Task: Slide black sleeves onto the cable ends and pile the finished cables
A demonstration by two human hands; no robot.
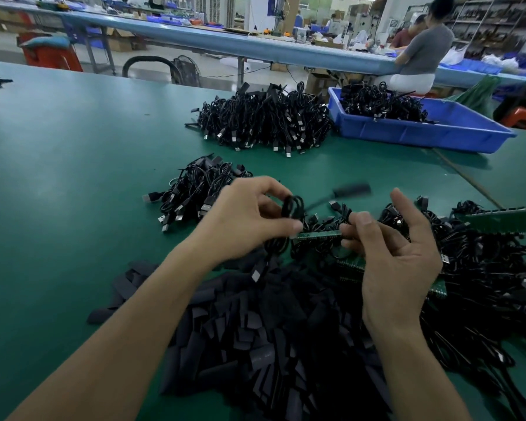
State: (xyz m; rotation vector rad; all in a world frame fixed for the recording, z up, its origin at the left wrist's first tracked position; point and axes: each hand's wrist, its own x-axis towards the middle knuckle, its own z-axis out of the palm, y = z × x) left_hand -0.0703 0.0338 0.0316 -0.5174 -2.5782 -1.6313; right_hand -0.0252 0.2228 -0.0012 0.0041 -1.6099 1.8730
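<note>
My left hand (243, 217) grips a coiled black cable (292, 208); its USB plug (255, 275) dangles below. A blurred black sleeve (351, 189) sticks out on the cable's far end, up and to the right. My right hand (392, 253) pinches the end of a thin green circuit strip (316, 235) between thumb and fingers, index finger raised. A heap of loose black sleeves (255, 338) lies under both hands. A small pile of cables (195, 189) sits just beyond my left hand.
A larger cable heap (264, 120) lies farther back. A blue bin (438, 129) with cables stands at the back right. More cables with green strips (474, 253) spread on the right. A person sits at the far bench (255, 47).
</note>
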